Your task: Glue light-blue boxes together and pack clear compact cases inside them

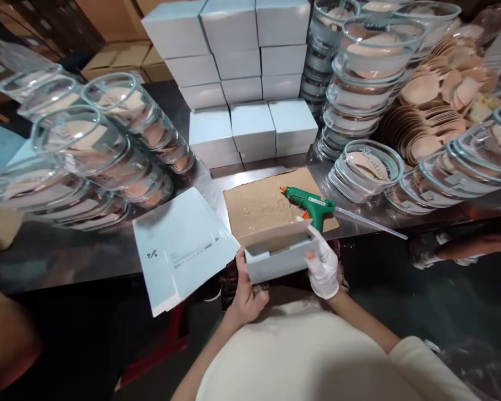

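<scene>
Head view showed a pale blue carton [229, 250] half formed at the bench edge — one end folded up into a tray, its long printed flap lying flat to the left. The bare left hand [246, 292] gripped the tray's near wall; the gloved right hand [323, 267] pinched its right corner. A green glue gun [311, 205] lay on cardboard [259, 206] just beyond. Finished boxes [242, 72] stood stacked behind. Flap print — a small logo and lines — was too small to read.

The box [275, 256] is matt pale-blue card, plain grey inside. The right hand [323, 270] wears a white cloth glove; the left hand [246, 295] is bare. Behind the box lies a rough brown cardboard sheet [263, 206], bearing a green plastic glue gun [311, 203]. The table [67, 256] is dull metal; the bowls [367, 167] beside the sheet are glossy glass.
</scene>
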`<state>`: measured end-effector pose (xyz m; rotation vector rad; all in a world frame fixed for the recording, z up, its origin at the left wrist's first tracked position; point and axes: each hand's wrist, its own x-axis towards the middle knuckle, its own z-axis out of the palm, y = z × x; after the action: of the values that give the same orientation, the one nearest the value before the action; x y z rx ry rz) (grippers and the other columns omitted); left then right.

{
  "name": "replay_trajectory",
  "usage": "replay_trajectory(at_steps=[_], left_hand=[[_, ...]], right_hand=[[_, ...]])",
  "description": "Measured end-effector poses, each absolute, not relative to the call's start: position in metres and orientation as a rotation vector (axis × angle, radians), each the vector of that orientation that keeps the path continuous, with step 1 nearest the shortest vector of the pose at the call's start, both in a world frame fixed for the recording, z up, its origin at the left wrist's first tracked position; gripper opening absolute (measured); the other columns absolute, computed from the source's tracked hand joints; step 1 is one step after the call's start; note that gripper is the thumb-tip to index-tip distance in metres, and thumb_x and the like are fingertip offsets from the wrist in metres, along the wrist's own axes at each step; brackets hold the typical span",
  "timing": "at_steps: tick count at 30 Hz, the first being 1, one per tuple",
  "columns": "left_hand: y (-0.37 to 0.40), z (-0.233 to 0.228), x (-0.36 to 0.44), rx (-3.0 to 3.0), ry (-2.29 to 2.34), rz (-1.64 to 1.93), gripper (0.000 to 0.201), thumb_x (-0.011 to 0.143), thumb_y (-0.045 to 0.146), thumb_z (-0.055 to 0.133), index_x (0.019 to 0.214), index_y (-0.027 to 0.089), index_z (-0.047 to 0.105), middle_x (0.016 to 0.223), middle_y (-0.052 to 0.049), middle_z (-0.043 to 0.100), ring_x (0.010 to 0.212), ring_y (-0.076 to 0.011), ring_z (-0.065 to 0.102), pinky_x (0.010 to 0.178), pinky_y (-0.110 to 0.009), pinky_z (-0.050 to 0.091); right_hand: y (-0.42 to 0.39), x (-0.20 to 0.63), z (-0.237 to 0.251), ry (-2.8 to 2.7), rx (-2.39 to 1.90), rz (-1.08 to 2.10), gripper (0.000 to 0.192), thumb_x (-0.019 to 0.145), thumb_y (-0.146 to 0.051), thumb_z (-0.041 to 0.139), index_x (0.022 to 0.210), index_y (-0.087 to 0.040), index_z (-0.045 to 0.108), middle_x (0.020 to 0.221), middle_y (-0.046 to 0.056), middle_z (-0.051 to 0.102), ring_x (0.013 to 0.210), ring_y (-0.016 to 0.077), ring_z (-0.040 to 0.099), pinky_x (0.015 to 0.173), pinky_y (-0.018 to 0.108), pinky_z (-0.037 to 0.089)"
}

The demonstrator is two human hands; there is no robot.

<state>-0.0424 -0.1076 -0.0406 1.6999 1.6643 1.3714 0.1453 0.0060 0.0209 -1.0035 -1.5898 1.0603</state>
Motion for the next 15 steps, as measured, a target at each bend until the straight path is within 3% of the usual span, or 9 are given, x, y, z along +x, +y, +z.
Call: replay_trajectory(at_steps=[3,7,10,12,15], left_hand=[[-0.100,-0.036,-0.033,1.705,1.697,1.518,0.066,0.100,0.067,0.049,0.149,0.028,0.029,0.159,-0.024,0.034,0.157,-0.0357,0.037,0.117,-0.059,0.044],[-0.096,-0.029,-0.046,1.818,1.598,1.444,0.045,0.097,0.055,0.066,0.130,0.026,0.056,0.141,-0.017,0.055,0.128,-0.0294,0.064,0.103,-0.046,0.056],[-0.098,-0.029,-0.062,1.728,1.683,1.466,0.037,0.091,0.054,0.073,0.111,0.023,0.068,0.127,-0.014,0.063,0.115,-0.0280,0.068,0.097,-0.042,0.058],[-0.099,-0.031,-0.067,1.589,1.774,1.551,0.036,0.092,0.052,0.073,0.112,0.023,0.067,0.121,-0.011,0.065,0.121,-0.0290,0.066,0.101,-0.043,0.056],[-0.097,-0.033,-0.065,1.469,1.800,1.636,0.034,0.093,0.052,0.070,0.114,0.026,0.065,0.114,-0.008,0.066,0.128,-0.0300,0.061,0.109,-0.045,0.051]], right_hand=[[0.005,0.137,0.025,-1.433,-1.040,1.046,0.043,0.094,-0.043,0.059,0.133,-0.024,0.052,0.155,0.018,0.056,0.137,0.0298,0.061,0.117,0.051,0.049],[0.013,0.151,0.022,-1.433,-1.055,1.060,0.046,0.093,-0.035,0.061,0.135,-0.028,0.044,0.152,0.018,0.058,0.126,0.0253,0.067,0.104,0.045,0.058],[0.033,0.175,0.022,-1.541,-1.276,0.938,0.031,0.099,-0.047,0.054,0.120,-0.024,0.055,0.129,0.015,0.070,0.105,0.0248,0.073,0.090,0.039,0.061],[0.052,0.186,0.025,-1.677,-1.536,0.738,0.036,0.099,-0.056,0.052,0.104,-0.022,0.063,0.112,0.014,0.073,0.099,0.0278,0.073,0.089,0.041,0.059],[0.080,0.187,0.029,-1.772,-1.875,0.742,0.037,0.080,-0.056,0.076,0.092,-0.022,0.067,0.094,0.012,0.075,0.095,0.0327,0.073,0.086,0.042,0.057]])
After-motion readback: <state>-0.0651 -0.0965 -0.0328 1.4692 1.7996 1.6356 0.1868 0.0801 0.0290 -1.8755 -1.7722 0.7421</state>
